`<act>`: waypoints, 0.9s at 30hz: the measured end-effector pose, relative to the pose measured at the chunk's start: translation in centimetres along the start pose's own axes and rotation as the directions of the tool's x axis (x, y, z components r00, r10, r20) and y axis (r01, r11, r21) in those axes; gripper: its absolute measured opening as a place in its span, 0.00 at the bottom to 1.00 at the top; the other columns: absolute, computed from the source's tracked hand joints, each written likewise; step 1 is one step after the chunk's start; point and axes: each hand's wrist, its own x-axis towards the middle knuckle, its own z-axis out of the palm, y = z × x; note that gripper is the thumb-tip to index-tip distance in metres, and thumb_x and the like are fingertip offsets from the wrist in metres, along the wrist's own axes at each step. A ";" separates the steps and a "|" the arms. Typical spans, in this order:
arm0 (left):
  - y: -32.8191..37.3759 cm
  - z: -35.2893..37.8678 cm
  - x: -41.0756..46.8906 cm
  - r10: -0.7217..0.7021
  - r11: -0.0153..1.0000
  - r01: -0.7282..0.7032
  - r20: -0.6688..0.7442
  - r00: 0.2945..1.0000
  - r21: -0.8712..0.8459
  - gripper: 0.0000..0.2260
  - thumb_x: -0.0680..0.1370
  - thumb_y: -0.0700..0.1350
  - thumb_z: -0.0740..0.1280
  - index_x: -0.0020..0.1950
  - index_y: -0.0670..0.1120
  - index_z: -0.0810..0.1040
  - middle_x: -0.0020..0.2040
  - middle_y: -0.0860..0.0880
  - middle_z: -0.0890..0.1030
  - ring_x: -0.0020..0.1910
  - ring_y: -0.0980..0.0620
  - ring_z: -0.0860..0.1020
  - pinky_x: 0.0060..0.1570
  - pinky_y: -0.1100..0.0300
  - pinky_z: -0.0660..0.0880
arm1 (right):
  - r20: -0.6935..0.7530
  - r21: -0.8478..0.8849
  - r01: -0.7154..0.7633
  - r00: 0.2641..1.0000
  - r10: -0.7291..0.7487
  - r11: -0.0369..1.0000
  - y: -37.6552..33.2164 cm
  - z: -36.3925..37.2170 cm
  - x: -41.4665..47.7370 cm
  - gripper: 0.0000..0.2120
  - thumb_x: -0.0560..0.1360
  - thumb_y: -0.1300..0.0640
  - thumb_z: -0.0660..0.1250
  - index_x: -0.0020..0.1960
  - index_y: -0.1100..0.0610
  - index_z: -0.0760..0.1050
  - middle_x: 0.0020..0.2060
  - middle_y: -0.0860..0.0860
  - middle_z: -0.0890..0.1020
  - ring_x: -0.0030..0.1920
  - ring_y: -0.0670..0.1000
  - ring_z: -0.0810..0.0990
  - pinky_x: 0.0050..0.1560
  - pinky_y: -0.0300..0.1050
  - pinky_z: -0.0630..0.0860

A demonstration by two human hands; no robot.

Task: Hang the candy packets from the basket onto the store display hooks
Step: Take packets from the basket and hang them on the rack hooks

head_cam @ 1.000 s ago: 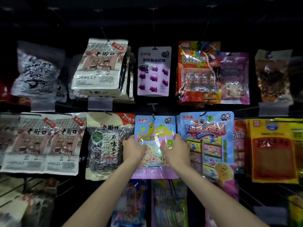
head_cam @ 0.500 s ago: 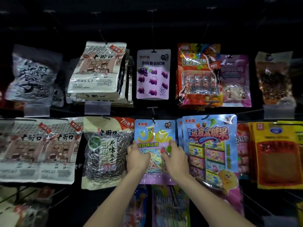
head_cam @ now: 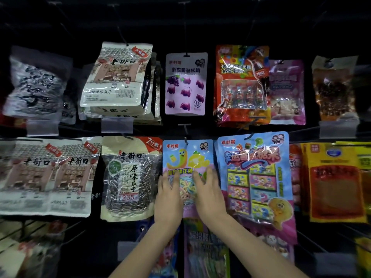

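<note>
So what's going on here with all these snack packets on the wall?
A person is stocking a store snack display bare-handed. The left grip and right grip both rest with fingers spread on the front of a small blue candy packet. It hangs from a display hook in the middle row, between a sunflower seed bag and a larger blue candy packet. The packet looks already hung. No basket is in view.
</note>
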 end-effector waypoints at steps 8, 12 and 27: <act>0.1 0.0 0.9 0.003 0.989 -0.005 0.019 1.000 0.145 0.41 0.80 0.42 0.72 0.84 0.50 0.49 0.84 0.43 0.52 0.83 0.39 0.54 0.70 0.49 0.75 | 0.034 -0.116 0.018 0.999 -0.015 0.993 -0.5 -0.4 -0.1 0.40 0.80 0.66 0.66 0.85 0.57 0.47 0.82 0.67 0.51 0.82 0.69 0.50 0.80 0.56 0.62; 0.5 -0.5 0.7 0.003 0.980 -0.007 0.017 1.000 0.198 0.40 0.80 0.46 0.72 0.84 0.50 0.50 0.84 0.44 0.56 0.82 0.42 0.58 0.71 0.48 0.72 | 0.021 -0.155 -0.004 1.000 0.008 0.988 -0.7 0.5 0.0 0.45 0.60 0.66 0.85 0.75 0.59 0.73 0.70 0.70 0.73 0.72 0.69 0.74 0.63 0.56 0.81; 1.6 -7.4 -4.2 0.099 0.988 -0.112 0.116 0.988 0.110 0.23 0.83 0.52 0.66 0.76 0.51 0.65 0.71 0.48 0.69 0.67 0.45 0.73 0.56 0.51 0.78 | 0.053 0.256 0.141 0.986 -0.160 0.956 -0.1 -7.0 -7.2 0.38 0.81 0.69 0.63 0.84 0.47 0.54 0.84 0.50 0.49 0.84 0.54 0.53 0.76 0.50 0.68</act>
